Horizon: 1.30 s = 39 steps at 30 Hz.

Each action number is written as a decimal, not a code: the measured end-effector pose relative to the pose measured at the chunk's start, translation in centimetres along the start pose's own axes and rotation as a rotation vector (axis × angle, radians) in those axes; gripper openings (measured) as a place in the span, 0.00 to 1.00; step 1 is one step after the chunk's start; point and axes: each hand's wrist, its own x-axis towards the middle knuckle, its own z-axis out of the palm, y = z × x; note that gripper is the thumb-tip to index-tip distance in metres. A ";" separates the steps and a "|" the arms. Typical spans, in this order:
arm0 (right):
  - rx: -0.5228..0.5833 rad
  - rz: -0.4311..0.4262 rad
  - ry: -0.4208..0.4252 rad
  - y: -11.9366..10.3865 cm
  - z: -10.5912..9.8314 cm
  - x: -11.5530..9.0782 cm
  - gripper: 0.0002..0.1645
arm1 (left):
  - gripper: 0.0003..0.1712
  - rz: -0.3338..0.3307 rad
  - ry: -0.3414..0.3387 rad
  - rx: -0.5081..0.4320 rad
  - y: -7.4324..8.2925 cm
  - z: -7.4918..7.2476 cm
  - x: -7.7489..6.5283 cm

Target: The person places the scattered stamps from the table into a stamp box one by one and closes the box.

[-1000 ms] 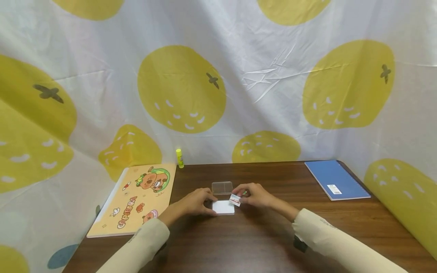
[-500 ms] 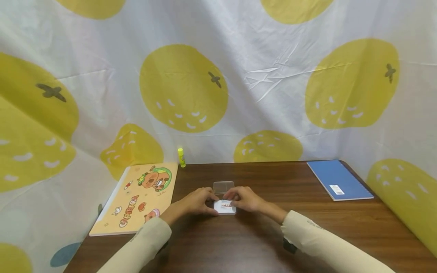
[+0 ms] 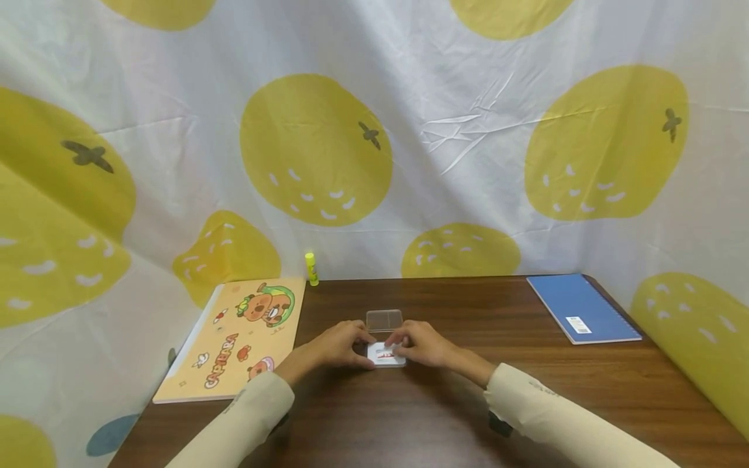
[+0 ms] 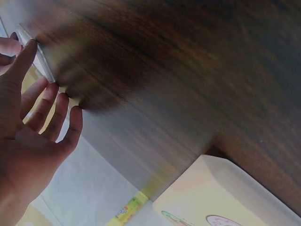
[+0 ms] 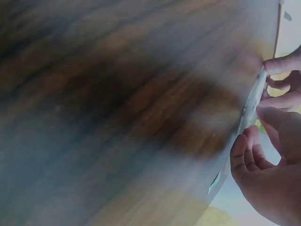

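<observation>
Brown table (image 3: 433, 416); printed card (image 3: 385, 355) now lowered onto white stack (image 3: 398, 363).

Both forearms (image 3: 562, 406) angled inward, left hand (image 3: 342, 344) with bent fingers, right hand (image 3: 426, 344) nearby, fingers curled

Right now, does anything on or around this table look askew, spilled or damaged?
I see nothing spilled or broken. The oddity is the cloth behind the table: sharp creases bunch between two big yellow fruits, where the rest hangs smoother.
</observation>
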 end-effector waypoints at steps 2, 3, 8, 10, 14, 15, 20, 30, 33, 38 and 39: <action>-0.010 -0.001 -0.006 0.1 0.1 0.0 0.10 | 0.27 -0.002 0.002 0.004 0.0 0.0 0.0; -0.014 -0.002 -0.006 0.1 0.1 0.0 0.09 | 0.27 0.000 0.004 0.005 0.0 0.0 0.0; -0.049 0.014 -0.006 -0.1 0.5 0.2 0.08 | 0.27 0.015 0.016 -0.003 -0.2 0.1 0.1; -0.054 0.030 -0.012 -0.2 0.6 0.3 0.08 | 0.26 0.021 0.020 -0.008 -0.3 0.1 0.0; -0.044 0.048 -0.013 -0.3 0.9 0.4 0.08 | 0.26 0.023 0.025 -0.014 -0.5 0.3 0.0; -0.041 0.050 -0.011 -0.3 0.9 0.5 0.08 | 0.26 0.024 0.027 -0.015 -0.5 0.3 0.0; -0.052 0.044 -0.002 -0.2 1.1 0.7 0.07 | 0.26 0.029 0.027 -0.020 -0.5 0.3 0.1; -0.049 0.063 0.000 -0.6 1.1 0.8 0.08 | 0.26 0.016 0.020 -0.016 -0.5 0.2 0.2; -0.042 0.072 -0.009 -0.6 1.1 0.8 0.09 | 0.26 0.014 0.017 -0.016 -0.5 0.2 0.2; -0.035 0.070 -0.004 -0.5 1.2 0.7 0.08 | 0.27 0.026 0.021 -0.018 -0.3 0.2 0.1; -0.031 0.069 -0.002 -0.5 1.2 0.7 0.08 | 0.27 0.026 0.022 -0.018 -0.3 0.2 0.1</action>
